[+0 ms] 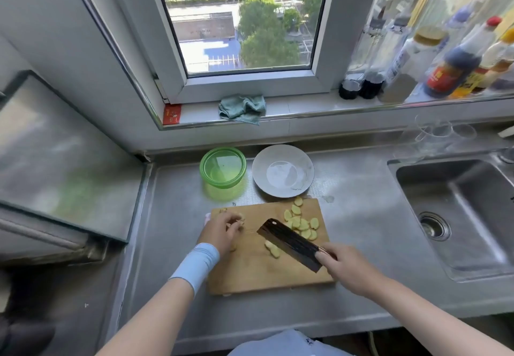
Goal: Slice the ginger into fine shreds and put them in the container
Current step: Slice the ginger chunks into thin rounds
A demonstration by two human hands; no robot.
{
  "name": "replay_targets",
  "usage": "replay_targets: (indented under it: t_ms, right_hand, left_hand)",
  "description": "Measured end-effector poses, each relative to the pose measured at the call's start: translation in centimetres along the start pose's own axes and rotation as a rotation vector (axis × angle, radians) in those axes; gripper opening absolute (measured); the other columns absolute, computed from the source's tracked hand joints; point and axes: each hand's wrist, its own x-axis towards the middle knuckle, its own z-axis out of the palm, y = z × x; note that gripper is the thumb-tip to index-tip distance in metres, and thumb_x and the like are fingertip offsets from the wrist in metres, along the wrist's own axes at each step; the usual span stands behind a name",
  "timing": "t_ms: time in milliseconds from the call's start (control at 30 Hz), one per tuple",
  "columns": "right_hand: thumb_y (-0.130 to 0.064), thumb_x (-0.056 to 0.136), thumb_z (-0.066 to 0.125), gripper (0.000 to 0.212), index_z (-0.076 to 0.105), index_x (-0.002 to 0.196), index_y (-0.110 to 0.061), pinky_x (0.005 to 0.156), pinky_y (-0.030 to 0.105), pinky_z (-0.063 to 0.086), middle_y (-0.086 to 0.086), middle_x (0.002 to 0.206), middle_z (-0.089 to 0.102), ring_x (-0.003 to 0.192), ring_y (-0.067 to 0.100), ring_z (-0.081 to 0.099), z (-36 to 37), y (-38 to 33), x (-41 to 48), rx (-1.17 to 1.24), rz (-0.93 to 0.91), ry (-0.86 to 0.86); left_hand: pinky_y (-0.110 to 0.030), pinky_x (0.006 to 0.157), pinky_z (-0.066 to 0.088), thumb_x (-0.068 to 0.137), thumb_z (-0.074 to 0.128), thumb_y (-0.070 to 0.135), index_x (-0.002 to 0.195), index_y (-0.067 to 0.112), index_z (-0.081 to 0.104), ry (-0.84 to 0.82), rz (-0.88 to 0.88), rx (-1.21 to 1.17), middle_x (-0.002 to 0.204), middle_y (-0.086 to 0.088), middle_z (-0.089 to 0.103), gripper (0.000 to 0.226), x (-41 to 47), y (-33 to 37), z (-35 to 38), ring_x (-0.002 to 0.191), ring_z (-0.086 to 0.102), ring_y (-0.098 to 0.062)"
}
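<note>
Right hand (345,269) grips the cleaver (289,241); left hand (219,233) pinches a ginger piece (240,220). Ginger slices (303,225) lie on the board (264,277), with the green container (222,188) behind it. Bottle labels (442,77) are too blurred to read.

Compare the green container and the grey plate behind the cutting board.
The green container is translucent; the grey plate is opaque. The container is deep with tall walls; the plate is shallow and wider. The container stands left of the plate. Both are round, sit behind the cutting board and hold no ginger.

Matt wooden board (258,272), brushed steel counter (361,216), translucent plastic container (223,170).
</note>
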Motion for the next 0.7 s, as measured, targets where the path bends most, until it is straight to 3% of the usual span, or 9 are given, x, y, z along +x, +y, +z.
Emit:
replay_targets:
  t_ms: [67,133,233,300,400,600,667,700]
  right_hand:
    - [-0.034,0.1,0.049,0.031,0.057,0.07,-0.032,0.056,0.028,0.031,-0.013,0.055,0.051,0.055,0.009,0.045,1.8,-0.8,0.5,0.143,0.04,-0.041]
    - [-0.033,0.101,0.046,0.031,0.055,0.073,-0.023,0.054,0.027,0.03,-0.015,0.053,0.049,0.054,0.008,0.042,3.5,-1.6,0.9,0.175,0.053,-0.102]
    - [-0.029,0.102,0.042,0.034,0.059,0.075,-0.016,0.051,0.02,0.031,-0.016,0.052,0.054,0.049,0.0,0.042,4.9,-2.0,1.7,0.139,0.089,-0.153]
    - [-0.034,0.102,0.043,0.035,0.054,0.072,-0.02,0.057,0.027,0.033,-0.012,0.055,0.052,0.056,0.007,0.044,5.1,-1.4,2.1,0.143,0.115,-0.102]
    - [-0.04,0.103,0.043,0.036,0.053,0.074,-0.019,0.059,0.031,0.036,-0.006,0.065,0.056,0.065,0.017,0.052,4.5,-0.2,2.8,0.098,0.149,0.0]
    - [-0.041,0.102,0.044,0.04,0.055,0.077,-0.012,0.062,0.034,0.037,0.0,0.068,0.059,0.067,0.02,0.054,2.9,-0.6,3.7,0.068,0.155,0.101]
    - [-0.041,0.102,0.044,0.039,0.053,0.074,-0.017,0.061,0.034,0.037,-0.001,0.067,0.059,0.066,0.019,0.054,3.2,-1.2,3.7,0.069,0.143,0.1]
    - [-0.041,0.102,0.044,0.038,0.052,0.072,-0.018,0.061,0.034,0.037,-0.003,0.067,0.058,0.066,0.019,0.054,3.4,-1.5,3.7,0.07,0.138,0.098]
  left_hand:
    - [-0.03,0.098,0.046,0.092,0.062,0.019,0.085,0.047,0.061,0.052,-0.046,-0.015,0.139,-0.003,0.059,0.03,-1.6,-1.2,0.1,0.118,0.06,-0.018]
    - [-0.029,0.087,0.048,0.089,0.064,0.02,0.094,0.038,0.068,0.072,-0.076,0.083,0.158,-0.002,0.038,0.019,-2.9,-2.5,0.6,0.114,0.062,-0.023]
    - [-0.028,0.085,0.048,0.087,0.069,0.025,0.103,0.032,0.071,0.088,-0.055,0.208,0.146,0.004,0.049,0.018,-4.1,-3.9,1.4,0.112,0.055,-0.02]
    - [-0.03,0.085,0.049,0.087,0.07,0.029,0.106,0.033,0.07,0.063,-0.056,0.259,0.129,0.008,0.055,0.02,-4.4,-4.1,1.6,0.116,0.052,-0.018]
    - [-0.031,0.086,0.049,0.088,0.07,0.032,0.108,0.034,0.07,0.039,-0.075,0.294,0.125,0.01,0.053,0.02,-4.5,-3.9,1.7,0.121,0.048,-0.015]
    - [-0.029,0.082,0.047,0.09,0.067,0.036,0.087,0.03,0.069,0.03,-0.057,0.276,0.125,0.016,0.058,0.007,-3.5,-3.4,2.4,0.148,0.017,-0.001]
    - [-0.026,0.076,0.046,0.087,0.069,0.038,0.078,0.035,0.064,0.017,-0.112,0.231,0.148,0.015,0.045,0.011,-3.5,-2.9,2.2,0.133,0.041,0.001]
    - [-0.025,0.072,0.045,0.086,0.07,0.038,0.076,0.036,0.063,0.016,-0.154,0.197,0.158,0.015,0.031,0.012,-3.5,-2.7,2.0,0.111,0.057,-0.004]
